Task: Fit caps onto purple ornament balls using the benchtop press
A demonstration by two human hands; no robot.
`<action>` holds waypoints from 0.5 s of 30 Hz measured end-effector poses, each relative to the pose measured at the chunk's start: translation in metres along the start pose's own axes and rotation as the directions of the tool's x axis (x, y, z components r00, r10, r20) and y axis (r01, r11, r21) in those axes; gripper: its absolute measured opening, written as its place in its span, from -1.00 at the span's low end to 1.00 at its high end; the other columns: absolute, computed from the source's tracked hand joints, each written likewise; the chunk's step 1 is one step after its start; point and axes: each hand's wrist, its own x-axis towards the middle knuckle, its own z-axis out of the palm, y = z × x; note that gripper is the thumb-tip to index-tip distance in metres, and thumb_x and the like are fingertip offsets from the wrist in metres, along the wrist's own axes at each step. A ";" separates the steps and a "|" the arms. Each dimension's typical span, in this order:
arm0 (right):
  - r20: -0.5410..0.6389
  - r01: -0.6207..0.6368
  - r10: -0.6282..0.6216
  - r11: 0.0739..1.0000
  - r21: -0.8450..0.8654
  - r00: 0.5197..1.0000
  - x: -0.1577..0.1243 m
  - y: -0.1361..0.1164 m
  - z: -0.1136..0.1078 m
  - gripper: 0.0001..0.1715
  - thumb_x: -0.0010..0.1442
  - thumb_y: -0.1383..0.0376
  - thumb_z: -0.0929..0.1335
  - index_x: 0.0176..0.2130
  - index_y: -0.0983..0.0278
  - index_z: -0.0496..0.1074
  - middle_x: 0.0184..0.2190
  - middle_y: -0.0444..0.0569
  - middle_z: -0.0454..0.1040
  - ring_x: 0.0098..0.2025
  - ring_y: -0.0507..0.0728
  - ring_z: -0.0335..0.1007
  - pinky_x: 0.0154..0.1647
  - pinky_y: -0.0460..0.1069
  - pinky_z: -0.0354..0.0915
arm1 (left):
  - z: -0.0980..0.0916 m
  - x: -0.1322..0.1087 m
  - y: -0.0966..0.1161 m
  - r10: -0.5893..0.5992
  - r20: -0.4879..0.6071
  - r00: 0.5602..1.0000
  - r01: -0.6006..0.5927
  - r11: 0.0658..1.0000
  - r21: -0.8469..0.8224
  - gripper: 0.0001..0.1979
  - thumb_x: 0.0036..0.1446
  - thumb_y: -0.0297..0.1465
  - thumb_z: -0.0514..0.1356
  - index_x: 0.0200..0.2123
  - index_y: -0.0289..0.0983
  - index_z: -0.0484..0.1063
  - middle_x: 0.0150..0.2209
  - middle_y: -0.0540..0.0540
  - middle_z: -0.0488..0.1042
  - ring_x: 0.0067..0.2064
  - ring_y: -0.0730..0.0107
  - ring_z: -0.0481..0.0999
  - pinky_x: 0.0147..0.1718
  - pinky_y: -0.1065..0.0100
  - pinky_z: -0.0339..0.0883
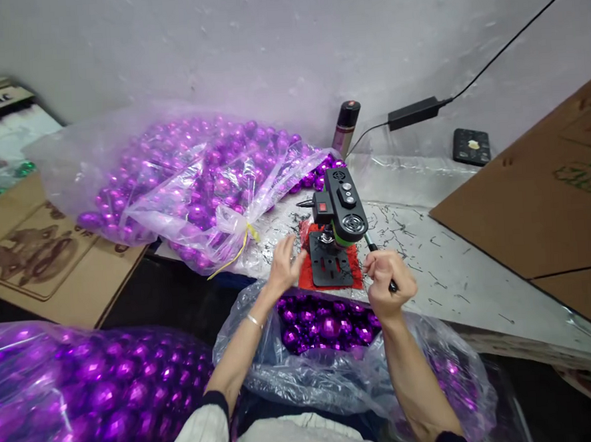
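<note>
My right hand (392, 278) is closed around the black-gripped lever (393, 286) of a small black hand press (345, 208). The press stands on a slotted black base plate (323, 276), with a red cloth (305, 278) under it. My left hand (284, 265) is beside the left edge of the plate, fingers stretched and apart; I see nothing held in it. Directly below the table edge, shiny purple balls (327, 327) lie in an open clear plastic bag (305, 377) at my lap.
A tied clear bag of purple balls (212, 166) lies on the table at left, another bag (110, 386) below it. Behind the press are a spray can (346, 128), a power adapter (413, 114) and a phone-like black object (471, 146). Cardboard (539, 206) leans at right.
</note>
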 end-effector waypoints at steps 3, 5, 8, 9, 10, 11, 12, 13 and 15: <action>-0.005 0.005 -0.005 1.000 -0.009 1.000 -0.001 -0.001 0.001 -0.59 0.42 0.44 0.27 -0.48 0.22 0.31 -0.53 -0.16 0.42 -0.45 0.02 0.41 -0.42 -0.03 0.25 | -0.020 0.077 -0.017 -0.266 -0.108 0.958 0.280 0.949 0.145 -0.43 0.39 -0.40 0.12 0.39 -0.53 0.27 0.44 -0.57 0.28 0.50 -0.18 0.27 0.49 -0.10 0.11; -0.001 0.003 -0.003 1.000 -0.022 1.000 -0.001 -0.001 0.001 -0.60 0.42 0.44 0.27 -0.48 0.21 0.31 -0.52 -0.16 0.42 -0.46 0.02 0.40 -0.43 -0.02 0.25 | -0.032 0.118 -0.024 -0.369 -0.145 0.918 0.391 0.905 0.168 -0.41 0.33 -0.51 0.14 0.40 -0.50 0.26 0.42 -0.56 0.32 0.49 -0.20 0.29 0.46 -0.12 0.14; 0.004 0.007 -0.007 0.999 -0.035 1.000 -0.001 -0.001 0.001 -0.60 0.42 0.45 0.27 -0.47 0.21 0.31 -0.52 -0.16 0.42 -0.46 0.02 0.41 -0.44 -0.02 0.24 | -0.042 0.150 -0.030 -0.442 -0.100 0.891 0.452 0.881 0.138 -0.46 0.31 -0.50 0.20 0.33 -0.44 0.34 0.28 -0.53 0.49 0.39 -0.24 0.44 0.38 -0.13 0.25; 0.004 0.013 -0.013 0.999 -0.034 1.000 -0.002 -0.001 0.001 -0.60 0.41 0.46 0.26 -0.47 0.21 0.31 -0.53 -0.17 0.41 -0.46 0.02 0.41 -0.45 -0.03 0.24 | -0.044 0.154 -0.030 -0.447 -0.076 0.891 0.453 0.882 0.127 -0.48 0.30 -0.49 0.24 0.30 -0.43 0.37 0.25 -0.51 0.53 0.36 -0.24 0.47 0.36 -0.11 0.28; 0.005 0.017 -0.017 0.999 -0.032 1.000 -0.002 -0.001 0.001 -0.60 0.41 0.46 0.26 -0.47 0.21 0.30 -0.53 -0.17 0.41 -0.46 0.02 0.42 -0.45 -0.03 0.24 | -0.045 0.156 -0.030 -0.449 -0.059 0.892 0.452 0.885 0.106 -0.50 0.28 -0.47 0.27 0.27 -0.41 0.40 0.23 -0.49 0.55 0.34 -0.23 0.49 0.34 -0.08 0.30; 0.006 0.020 -0.020 0.999 -0.030 1.000 -0.002 -0.001 0.001 -0.59 0.41 0.46 0.26 -0.47 0.21 0.30 -0.53 -0.17 0.40 -0.46 0.03 0.42 -0.45 -0.03 0.24 | -0.046 0.155 -0.030 -0.450 -0.055 0.891 0.453 0.889 0.067 -0.51 0.26 -0.45 0.31 0.24 -0.39 0.43 0.21 -0.46 0.56 0.32 -0.21 0.51 0.34 -0.05 0.32; 0.005 0.023 -0.023 0.999 -0.030 1.000 -0.002 0.000 0.001 -0.59 0.41 0.46 0.26 -0.47 0.21 0.30 -0.54 -0.17 0.40 -0.45 0.03 0.42 -0.45 -0.03 0.24 | -0.046 0.154 -0.028 -0.457 -0.056 0.888 0.458 0.889 -0.002 -0.53 0.25 -0.43 0.34 0.21 -0.38 0.45 0.20 -0.42 0.58 0.30 -0.17 0.53 0.32 -0.02 0.34; 0.003 0.026 -0.026 0.999 -0.032 1.000 -0.003 0.000 0.001 -0.59 0.42 0.46 0.26 -0.47 0.20 0.30 -0.54 -0.16 0.40 -0.45 0.03 0.43 -0.45 -0.03 0.25 | -0.046 0.150 -0.026 -0.478 -0.055 0.877 0.470 0.876 -0.111 -0.54 0.24 -0.41 0.36 0.18 -0.35 0.47 0.17 -0.37 0.59 0.26 -0.11 0.56 0.29 0.01 0.38; -0.004 0.035 -0.035 0.999 -0.036 0.999 -0.003 0.001 0.001 -0.59 0.42 0.45 0.26 -0.48 0.20 0.30 -0.55 -0.16 0.40 -0.45 0.04 0.43 -0.44 -0.02 0.25 | -0.043 0.136 -0.018 -0.543 0.010 0.840 0.496 0.759 -0.422 -0.59 0.24 -0.37 0.37 0.14 -0.30 0.49 0.08 -0.26 0.64 0.10 0.06 0.65 0.15 0.11 0.50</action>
